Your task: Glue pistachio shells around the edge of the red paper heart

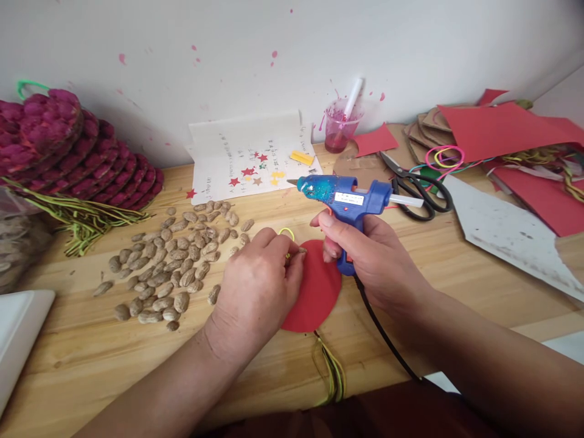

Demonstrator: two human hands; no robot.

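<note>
**Holding Glue Gun (347, 204) near Red Disc (319, 286)**

Grips the glue gun by its blue handle with the right hand (387, 261), fingers clamped around it. Holds it raised above the worktop (274, 377), nozzle to the left, with a white stick (408, 201) jutting from the back and a black cord (380, 331) trailing down. Bends the fingers of the left hand (255, 280) together at the upper left edge of the disc, near a yellow loop (287, 229); cannot tell whether closed on anything. Has the disc on the worktop between the hands, partly covered by the left, with a green and yellow tassel (335, 377) running from its near edge.

Has peanuts (181, 243) scattered to the left, with a purple tiered piece (50, 146) beyond. Faces a written sheet (210, 146) bearing star cutouts (247, 171), next to a pink-stained cup (337, 137) by the wall. Has black-handled scissors (401, 173) to the right, near red paper (493, 131) and a white board (506, 231).
</note>
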